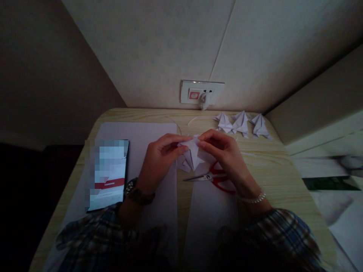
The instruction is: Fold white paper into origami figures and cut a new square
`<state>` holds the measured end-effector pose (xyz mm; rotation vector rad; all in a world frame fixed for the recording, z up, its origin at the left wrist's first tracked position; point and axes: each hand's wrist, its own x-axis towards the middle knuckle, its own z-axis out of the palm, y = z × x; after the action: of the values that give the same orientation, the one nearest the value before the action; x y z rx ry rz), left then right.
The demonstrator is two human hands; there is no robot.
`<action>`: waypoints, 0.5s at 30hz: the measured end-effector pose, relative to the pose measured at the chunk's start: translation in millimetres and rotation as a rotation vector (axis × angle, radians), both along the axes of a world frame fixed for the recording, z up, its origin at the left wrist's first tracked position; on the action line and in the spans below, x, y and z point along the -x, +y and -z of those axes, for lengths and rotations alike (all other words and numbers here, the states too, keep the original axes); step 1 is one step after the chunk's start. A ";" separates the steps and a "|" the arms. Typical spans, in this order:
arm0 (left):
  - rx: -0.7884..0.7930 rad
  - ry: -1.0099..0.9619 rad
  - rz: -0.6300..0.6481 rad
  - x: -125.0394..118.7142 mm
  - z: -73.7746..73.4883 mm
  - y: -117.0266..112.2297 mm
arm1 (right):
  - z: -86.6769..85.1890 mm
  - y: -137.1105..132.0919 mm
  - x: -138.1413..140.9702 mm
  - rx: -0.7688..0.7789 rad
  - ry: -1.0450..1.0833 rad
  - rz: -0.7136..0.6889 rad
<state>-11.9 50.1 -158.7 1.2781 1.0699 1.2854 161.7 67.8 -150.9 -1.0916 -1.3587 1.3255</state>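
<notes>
Between my two hands is a folded white paper figure (193, 152), its pointed end toward me. My left hand (166, 155) pinches its left side between thumb and fingers. On the other side, my right hand (222, 149) grips the upper right corner the same way. Red-handled scissors (208, 176) lie just below the figure, blades pointing left and partly apart; my right wrist covers some of the handles. Three similar folded paper figures, among them a middle one (241, 122), sit in a row at the back right.
A lit smartphone (109, 173) rests on white paper sheets (159, 211) at the left. Another white sheet (212, 211) lies under the scissors. Thin paper strips lie on the wooden table (272, 177). A wall socket (202, 91) with a plug is behind.
</notes>
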 end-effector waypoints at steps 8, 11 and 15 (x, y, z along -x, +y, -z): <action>0.261 -0.203 0.072 -0.5 -0.3 -0.6 | 0.5 0.1 -4.0 -0.167 0.042 -0.054; 0.263 -0.219 0.097 -0.4 0.7 -0.8 | -0.4 -0.8 -4.0 -0.171 0.065 -0.074; 0.247 -0.171 0.095 -0.1 1.2 -0.5 | -0.9 -1.9 -2.8 -0.142 0.076 -0.071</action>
<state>-11.8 49.6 -159.9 1.0036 0.9999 1.1309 164.5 65.9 -150.0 -0.8965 -1.4237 1.2876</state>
